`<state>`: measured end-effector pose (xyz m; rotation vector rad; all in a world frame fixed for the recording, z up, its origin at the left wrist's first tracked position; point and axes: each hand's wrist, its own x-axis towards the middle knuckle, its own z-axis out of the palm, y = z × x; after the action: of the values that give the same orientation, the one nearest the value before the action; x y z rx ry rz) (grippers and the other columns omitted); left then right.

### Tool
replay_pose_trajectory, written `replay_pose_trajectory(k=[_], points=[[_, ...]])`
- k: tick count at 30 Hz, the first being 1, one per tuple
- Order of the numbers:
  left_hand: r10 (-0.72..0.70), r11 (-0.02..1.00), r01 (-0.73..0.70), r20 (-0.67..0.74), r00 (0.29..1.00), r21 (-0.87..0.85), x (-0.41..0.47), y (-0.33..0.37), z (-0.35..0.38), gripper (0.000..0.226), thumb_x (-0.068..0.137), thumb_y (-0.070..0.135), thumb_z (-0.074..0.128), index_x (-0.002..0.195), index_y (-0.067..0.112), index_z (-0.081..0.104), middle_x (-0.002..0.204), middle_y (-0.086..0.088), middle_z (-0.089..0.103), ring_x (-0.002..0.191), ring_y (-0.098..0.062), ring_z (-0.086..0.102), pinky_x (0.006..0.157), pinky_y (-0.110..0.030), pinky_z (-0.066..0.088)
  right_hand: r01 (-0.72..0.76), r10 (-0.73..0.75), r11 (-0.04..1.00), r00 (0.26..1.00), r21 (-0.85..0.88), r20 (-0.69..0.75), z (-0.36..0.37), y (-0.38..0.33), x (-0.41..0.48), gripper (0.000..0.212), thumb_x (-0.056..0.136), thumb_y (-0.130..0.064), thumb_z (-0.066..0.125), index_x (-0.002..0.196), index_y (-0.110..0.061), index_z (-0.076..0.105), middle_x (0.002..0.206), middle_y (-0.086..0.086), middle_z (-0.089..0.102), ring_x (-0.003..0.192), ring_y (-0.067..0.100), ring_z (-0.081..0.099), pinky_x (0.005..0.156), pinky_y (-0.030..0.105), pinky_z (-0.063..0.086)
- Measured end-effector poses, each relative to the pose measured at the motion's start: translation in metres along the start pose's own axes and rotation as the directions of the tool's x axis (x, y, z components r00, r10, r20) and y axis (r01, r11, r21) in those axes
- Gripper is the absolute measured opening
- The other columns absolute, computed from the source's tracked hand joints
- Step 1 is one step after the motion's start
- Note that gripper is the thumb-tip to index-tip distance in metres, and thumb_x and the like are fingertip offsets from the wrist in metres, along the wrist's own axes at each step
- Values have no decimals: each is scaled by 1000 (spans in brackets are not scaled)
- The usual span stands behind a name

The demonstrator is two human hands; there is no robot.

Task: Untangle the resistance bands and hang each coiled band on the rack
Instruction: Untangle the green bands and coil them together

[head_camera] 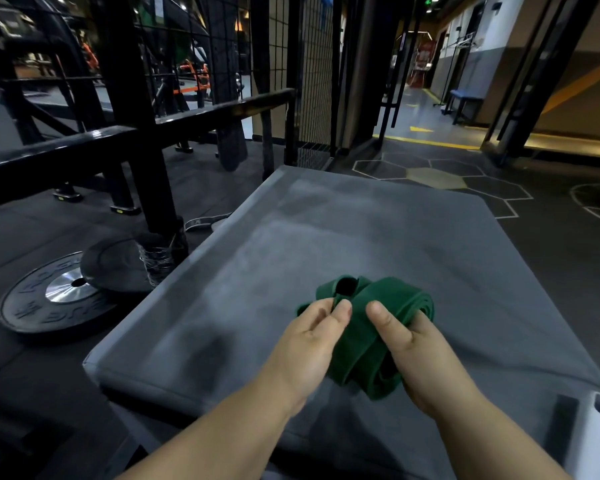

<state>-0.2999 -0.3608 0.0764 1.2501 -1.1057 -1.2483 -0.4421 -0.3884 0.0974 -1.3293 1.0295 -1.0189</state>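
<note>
A dark green resistance band [364,337] is bunched in overlapping loops just above a grey padded mat [291,244]. My left hand [309,344] pinches one fold of the band at its upper left between thumb and forefinger. My right hand [416,351] grips the right side of the bundle, thumb on top and fingers wrapped underneath. The lower loops hang between my two palms. A black steel rack [142,140] stands to the left, beyond the mat.
Two black weight plates [59,292] lie on the floor left of the mat, by the rack's post. A black strap [205,221] lies on the floor near the mat's left edge. A wire mesh partition [312,81] stands behind, and a corridor opens at the far right.
</note>
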Motion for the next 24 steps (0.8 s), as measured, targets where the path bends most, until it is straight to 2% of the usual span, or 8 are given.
replay_pose_trajectory(k=[3,7,12,16,18,20,22,24], points=[[40,998,-38,29,999,-48,-3,4,3,42,76,49,68,108,22,65,107,3,73,102,-12,68,94,-37,53,7,-15,996,995,-83,-102,-2,6,3,76,52,-82,70,97,-20,72,97,2,76,93,20,72,90,51,55],[9,981,23,163,987,-191,-3,-2,6,75,55,32,85,120,12,55,112,-8,71,105,-24,68,91,-38,54,45,-65,987,990,-154,-127,2,13,3,97,52,-99,42,101,-20,70,98,-1,75,94,14,71,88,41,55],[27,984,-3,131,991,-177,-1,-6,7,89,42,18,92,121,16,53,114,-7,71,107,-22,67,92,-41,54,84,-107,988,977,-128,-183,16,17,2,82,66,-86,31,95,-20,70,93,-3,75,87,6,71,81,30,55],[47,986,-19,167,985,-163,2,-5,2,74,50,8,92,117,12,60,110,-10,72,105,-26,68,94,-44,53,-30,8,989,988,-144,-151,20,18,-2,97,60,-98,31,97,-17,69,92,1,75,89,13,71,87,39,55],[78,982,-35,229,970,-186,6,-2,-5,53,61,-2,83,110,4,65,103,-12,72,94,-26,69,83,-36,55,-130,124,983,991,-130,-51,16,6,-5,80,68,-82,38,96,-14,69,87,5,76,78,17,72,72,35,58],[83,985,-42,240,967,-170,9,3,-16,43,64,-5,74,106,-2,67,97,-14,70,85,-24,66,76,-33,55,-159,165,981,985,-111,45,0,-16,-6,55,87,-58,45,82,-8,69,73,11,73,60,18,68,52,27,54],[40,990,-11,199,979,-143,14,6,-30,49,60,-1,72,109,-4,64,99,-19,68,86,-28,64,79,-38,54,-1,-19,972,996,-236,-84,-32,-32,-3,50,85,-51,62,58,-10,60,54,8,62,45,13,55,43,18,42],[4,991,21,186,983,-130,15,10,-43,53,58,1,72,110,-1,64,100,-20,68,87,-30,65,80,-40,55,212,-310,872,937,-440,-162,-57,-41,2,62,59,-76,71,63,-16,58,57,-2,57,49,5,47,48,15,36]])
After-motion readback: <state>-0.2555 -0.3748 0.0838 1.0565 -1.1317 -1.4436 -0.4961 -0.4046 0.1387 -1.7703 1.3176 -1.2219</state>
